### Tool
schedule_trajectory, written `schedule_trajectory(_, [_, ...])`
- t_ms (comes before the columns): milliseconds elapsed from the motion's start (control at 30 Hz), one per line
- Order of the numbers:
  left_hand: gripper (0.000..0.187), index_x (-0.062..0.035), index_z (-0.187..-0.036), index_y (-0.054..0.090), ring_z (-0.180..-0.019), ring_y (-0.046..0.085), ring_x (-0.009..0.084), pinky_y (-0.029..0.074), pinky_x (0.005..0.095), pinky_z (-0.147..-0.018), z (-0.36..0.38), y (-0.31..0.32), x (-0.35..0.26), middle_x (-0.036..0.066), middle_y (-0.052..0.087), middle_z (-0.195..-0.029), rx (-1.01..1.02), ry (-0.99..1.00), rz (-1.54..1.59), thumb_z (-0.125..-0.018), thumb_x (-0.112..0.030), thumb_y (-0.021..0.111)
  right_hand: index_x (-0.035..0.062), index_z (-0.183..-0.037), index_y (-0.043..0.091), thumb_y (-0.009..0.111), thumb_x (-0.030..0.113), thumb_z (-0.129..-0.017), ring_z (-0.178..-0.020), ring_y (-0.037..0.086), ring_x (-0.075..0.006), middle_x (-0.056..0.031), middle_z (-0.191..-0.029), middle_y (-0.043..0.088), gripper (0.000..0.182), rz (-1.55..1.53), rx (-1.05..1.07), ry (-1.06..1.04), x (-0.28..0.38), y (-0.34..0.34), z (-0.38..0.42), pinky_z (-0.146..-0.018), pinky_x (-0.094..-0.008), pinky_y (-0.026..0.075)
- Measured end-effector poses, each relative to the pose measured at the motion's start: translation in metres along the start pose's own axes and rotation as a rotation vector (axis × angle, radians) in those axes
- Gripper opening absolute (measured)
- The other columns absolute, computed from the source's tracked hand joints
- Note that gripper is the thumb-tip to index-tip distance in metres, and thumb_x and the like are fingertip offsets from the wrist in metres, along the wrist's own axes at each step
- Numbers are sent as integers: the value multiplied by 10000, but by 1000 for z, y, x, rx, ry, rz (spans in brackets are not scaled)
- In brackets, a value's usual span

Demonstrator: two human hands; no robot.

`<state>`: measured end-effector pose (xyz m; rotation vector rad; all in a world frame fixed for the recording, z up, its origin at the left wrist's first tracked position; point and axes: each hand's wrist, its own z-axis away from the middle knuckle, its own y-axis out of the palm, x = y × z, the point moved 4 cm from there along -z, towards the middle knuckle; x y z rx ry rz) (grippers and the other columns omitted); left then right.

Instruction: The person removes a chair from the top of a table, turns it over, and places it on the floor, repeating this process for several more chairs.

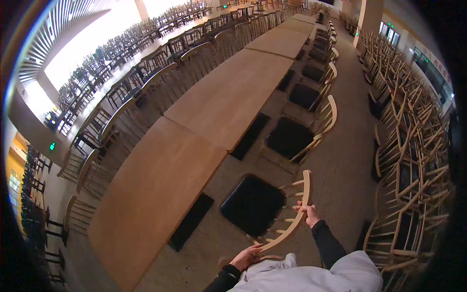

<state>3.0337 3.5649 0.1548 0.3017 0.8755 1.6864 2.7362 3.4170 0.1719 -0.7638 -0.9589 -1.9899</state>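
A wooden chair (292, 227) with a curved, pale spindle back and a black seat pad stands just in front of me, its seat toward the long table. My right hand (308, 214) is closed around the top rail of its back, right of the middle. At the rail's left end is my left hand (247, 258), its fingers curled over the wood. The chair's legs are mostly hidden under the seat. A light wooden tabletop (168, 168) lies left of the chair, with a gap between its edge and the seat.
More black-seated chairs (290, 137) line the table's near side, and spindle-backed chairs (160, 78) line its far side. On the right, chairs (404, 160) are stacked in a tangled row along the aisle (340, 146). A pillar (366, 22) rises farther back.
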Motion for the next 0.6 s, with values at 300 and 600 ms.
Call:
schedule_trajectory(300, [421,-61,-1236,478,-917,536,123,450,230,-733,20,14,-32,41,563,-1084,-217,303,-287,-862,-229,571,-32,-885,506,523,-41,-614,-707,593,-241,-108,-852,539,272,20,-54,20,6,6,8,-647,-337,508])
schedule_trajectory(600, [288,-18,-1119,539,-838,605,200,519,330,-723,33,-89,2,93,610,-937,-473,427,6,-849,-115,562,17,-797,556,587,60,-696,-660,544,-208,-86,-731,522,114,183,-343,-144,0,-11,3,-582,-344,445])
